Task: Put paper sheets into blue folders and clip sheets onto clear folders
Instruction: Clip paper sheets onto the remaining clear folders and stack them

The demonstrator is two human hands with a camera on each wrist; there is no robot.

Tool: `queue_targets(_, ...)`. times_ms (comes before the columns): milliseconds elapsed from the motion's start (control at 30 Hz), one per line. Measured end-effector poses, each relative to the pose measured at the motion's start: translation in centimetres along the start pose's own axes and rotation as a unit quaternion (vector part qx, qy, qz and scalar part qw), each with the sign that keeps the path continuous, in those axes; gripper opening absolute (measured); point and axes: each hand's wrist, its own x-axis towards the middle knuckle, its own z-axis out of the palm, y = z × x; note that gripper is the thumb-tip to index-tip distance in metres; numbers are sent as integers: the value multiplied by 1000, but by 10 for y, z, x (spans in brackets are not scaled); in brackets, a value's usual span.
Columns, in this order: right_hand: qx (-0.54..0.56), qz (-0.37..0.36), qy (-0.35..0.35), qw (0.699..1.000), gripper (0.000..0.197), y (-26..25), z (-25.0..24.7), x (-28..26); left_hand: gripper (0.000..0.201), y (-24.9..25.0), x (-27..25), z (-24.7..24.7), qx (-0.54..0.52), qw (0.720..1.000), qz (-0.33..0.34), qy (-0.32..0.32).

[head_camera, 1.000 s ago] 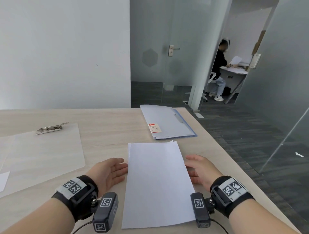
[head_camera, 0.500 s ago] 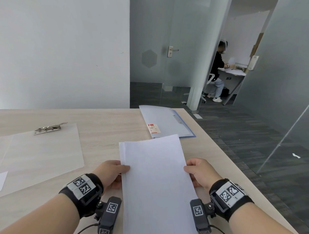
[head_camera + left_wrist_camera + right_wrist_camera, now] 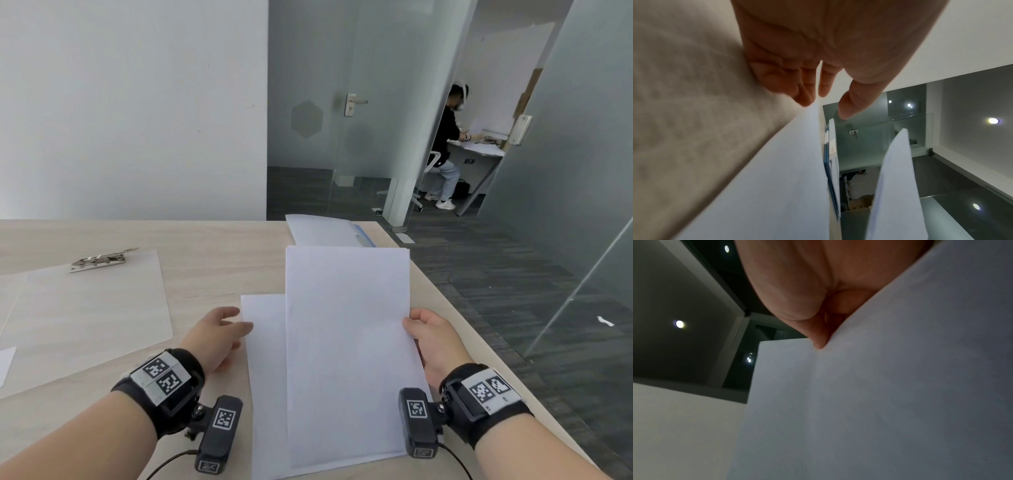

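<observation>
My right hand [image 3: 416, 323] pinches the right edge of a white paper sheet [image 3: 347, 342] and holds it tilted up off the table; the right wrist view shows the thumb pressed on that sheet [image 3: 879, 402]. Under it more white sheets [image 3: 263, 377] lie flat. My left hand [image 3: 239, 323] is relaxed, fingertips [image 3: 803, 97] at the left edge of the flat sheets [image 3: 766, 186], thumb apart. A blue folder [image 3: 329, 233] lies closed behind the lifted sheet, partly hidden. The clear folder [image 3: 85, 308] with its metal clip [image 3: 99, 260] lies to the left.
The wooden table [image 3: 212, 267] ends close to my right arm, with dark floor beyond. A white scrap [image 3: 5, 363] lies at the far left. A glass door and partitions stand behind; a person [image 3: 445, 147] sits at a far desk.
Both hands first held the stack's edges. Now my right hand has raised the top sheet up and rightward, and my left hand has let go, leaving the other sheets flat.
</observation>
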Motion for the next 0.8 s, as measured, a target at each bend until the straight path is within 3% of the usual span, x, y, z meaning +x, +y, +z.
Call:
queue_targets(67, 31, -12, 0, 999, 15, -8, 3, -2, 31, 11, -2, -3, 12, 999, 31, 7)
queue_targets(267, 82, -39, -18, 996, 14, -27, 18, -6, 30, 49, -19, 4, -94, 984, 56, -143)
queue_targets(433, 93, -27, -20, 995, 14, -24, 23, -10, 30, 52, -25, 11, -153, 975, 70, -148)
queue_targets(567, 77, -15, -28, 997, 14, -15, 24, -13, 25, 44, -24, 18, -131, 980, 59, -136)
queue_targets(800, 30, 28, -52, 998, 10, -1, 21, -11, 17, 25, -20, 24, -162, 976, -2, -149)
